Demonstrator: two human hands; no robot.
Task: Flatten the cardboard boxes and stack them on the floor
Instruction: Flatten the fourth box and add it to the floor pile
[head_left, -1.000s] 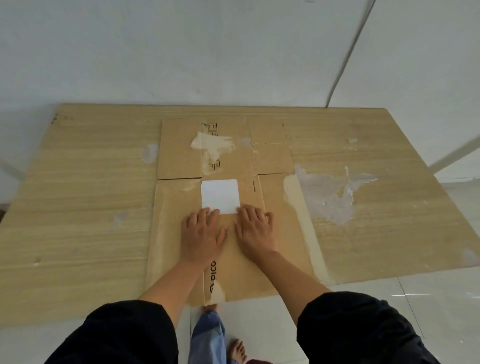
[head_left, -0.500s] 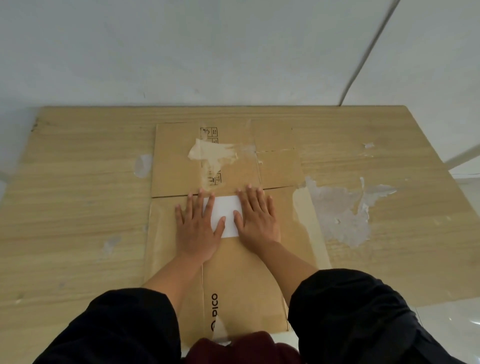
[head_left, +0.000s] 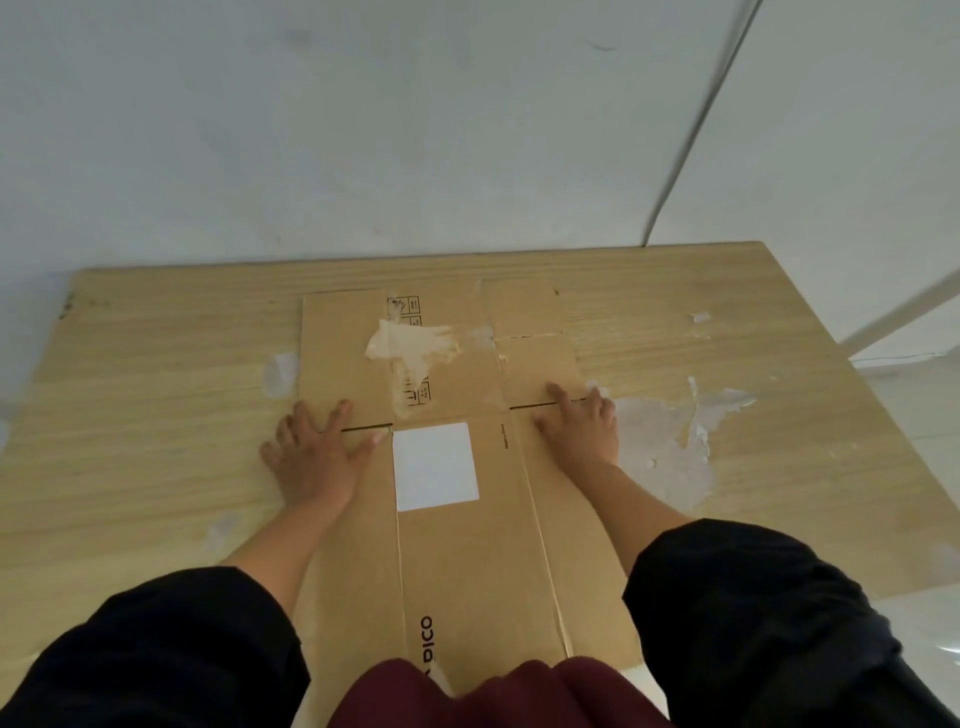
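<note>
Both hands have slid apart since the earlier frames, away from the white label they flanked, out to the side edges of the cardboard box.

Fingers of the left hand are spread flat, gripping nothing, tips reaching across the slit between the near panel and the far flap, palm half on cardboard and half on the table. Fingers of the right hand are also extended and pressed down, index tip on the slit at the right of centre, holding nothing. Black sleeves fill the lower corners of the frame, with dark red cloth at the bottom centre.

Already collapsed, the box lies in the middle of the frame on the wooden table, its near end hanging over the table's near edge. Far flaps with torn tape residue stretch toward the wall.

By my judgement the step in hand is smoothing the creases. To do it well, press with the heels of the palms along the fold lines running lengthwise beside the label, sweeping outward so trapped spring in the panels gives way. Keep weight even on both sides, or the sheet may skid on the smooth tabletop. Once it lies flat unaided, it still has to go down to the floor.
</note>
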